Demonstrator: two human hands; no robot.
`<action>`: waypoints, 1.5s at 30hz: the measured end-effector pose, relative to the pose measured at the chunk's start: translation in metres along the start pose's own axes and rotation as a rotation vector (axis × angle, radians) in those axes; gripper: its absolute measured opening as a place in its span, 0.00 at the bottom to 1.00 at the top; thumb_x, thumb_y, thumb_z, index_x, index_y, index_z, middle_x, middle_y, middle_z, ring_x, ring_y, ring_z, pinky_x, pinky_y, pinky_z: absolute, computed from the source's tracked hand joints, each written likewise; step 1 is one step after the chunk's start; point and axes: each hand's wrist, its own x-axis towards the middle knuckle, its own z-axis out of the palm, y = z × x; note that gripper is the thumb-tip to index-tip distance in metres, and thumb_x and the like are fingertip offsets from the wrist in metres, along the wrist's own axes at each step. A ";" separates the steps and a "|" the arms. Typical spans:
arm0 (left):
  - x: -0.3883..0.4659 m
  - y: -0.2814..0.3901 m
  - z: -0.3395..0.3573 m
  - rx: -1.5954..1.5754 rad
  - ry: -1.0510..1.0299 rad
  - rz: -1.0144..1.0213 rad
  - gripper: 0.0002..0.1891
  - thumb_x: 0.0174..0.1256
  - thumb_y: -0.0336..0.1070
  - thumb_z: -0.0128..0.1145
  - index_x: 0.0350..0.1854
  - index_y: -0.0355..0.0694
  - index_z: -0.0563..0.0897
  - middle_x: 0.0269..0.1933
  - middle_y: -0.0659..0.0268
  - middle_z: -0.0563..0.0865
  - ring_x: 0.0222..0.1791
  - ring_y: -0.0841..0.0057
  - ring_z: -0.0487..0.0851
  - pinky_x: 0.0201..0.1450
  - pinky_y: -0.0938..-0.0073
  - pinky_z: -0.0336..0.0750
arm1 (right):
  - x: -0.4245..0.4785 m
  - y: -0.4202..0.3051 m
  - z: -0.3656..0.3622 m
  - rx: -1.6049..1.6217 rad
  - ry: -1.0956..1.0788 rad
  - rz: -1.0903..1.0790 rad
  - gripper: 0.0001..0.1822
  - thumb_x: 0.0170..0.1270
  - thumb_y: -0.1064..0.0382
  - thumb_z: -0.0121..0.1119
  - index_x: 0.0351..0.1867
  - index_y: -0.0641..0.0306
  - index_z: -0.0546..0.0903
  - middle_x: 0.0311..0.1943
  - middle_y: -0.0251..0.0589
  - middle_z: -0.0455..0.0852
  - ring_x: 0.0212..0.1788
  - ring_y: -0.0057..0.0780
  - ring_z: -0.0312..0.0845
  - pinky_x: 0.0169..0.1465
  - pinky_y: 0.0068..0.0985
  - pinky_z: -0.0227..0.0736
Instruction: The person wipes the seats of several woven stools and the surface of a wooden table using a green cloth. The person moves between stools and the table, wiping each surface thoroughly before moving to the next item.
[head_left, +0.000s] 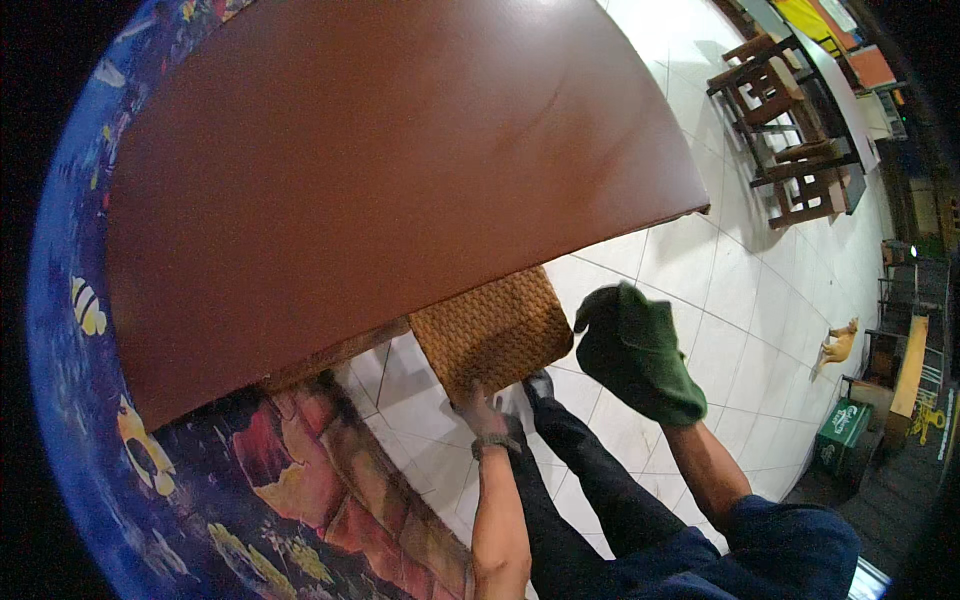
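Observation:
Below the near edge of a brown tabletop (397, 165), a woven tan seat (499, 322) sticks out, partly hidden by the table. My left hand (484, 420), blurred and with a dark band on its wrist, grips the seat's near edge. A dark green cloth (637, 360) covers my right hand entirely, like a mitt, and a fold of it stands up on top. The covered hand is raised to the right of the seat, apart from it. My right-hand fingers are hidden under the cloth.
A wall painted with fish and corals (330, 480) borders the table on the left. White floor tiles (675, 255) spread to the right. Wooden stools (810, 187) stand by another table at the upper right. A tan cat (840, 343) and a green crate (841, 431) are farther right.

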 end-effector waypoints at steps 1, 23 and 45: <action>-0.001 -0.010 -0.006 -0.149 -0.021 -0.032 0.39 0.69 0.50 0.63 0.77 0.50 0.58 0.77 0.61 0.60 0.73 0.53 0.61 0.67 0.41 0.67 | 0.002 0.019 0.032 0.106 0.000 0.048 0.12 0.65 0.59 0.59 0.46 0.61 0.77 0.42 0.48 0.84 0.46 0.46 0.75 0.55 0.42 0.64; -0.049 0.035 0.080 0.687 -0.170 0.133 0.43 0.72 0.56 0.56 0.80 0.47 0.48 0.81 0.63 0.52 0.76 0.59 0.58 0.78 0.56 0.52 | 0.072 0.027 0.303 0.314 0.080 0.026 0.27 0.70 0.49 0.52 0.70 0.48 0.72 0.68 0.52 0.72 0.72 0.57 0.60 0.74 0.60 0.47; 0.027 0.034 -0.031 1.100 -0.013 0.600 0.40 0.66 0.44 0.63 0.77 0.44 0.57 0.74 0.52 0.63 0.71 0.55 0.65 0.71 0.56 0.65 | 0.042 -0.048 0.278 0.036 -0.212 -0.544 0.35 0.70 0.41 0.52 0.77 0.29 0.57 0.76 0.39 0.60 0.74 0.58 0.57 0.75 0.63 0.43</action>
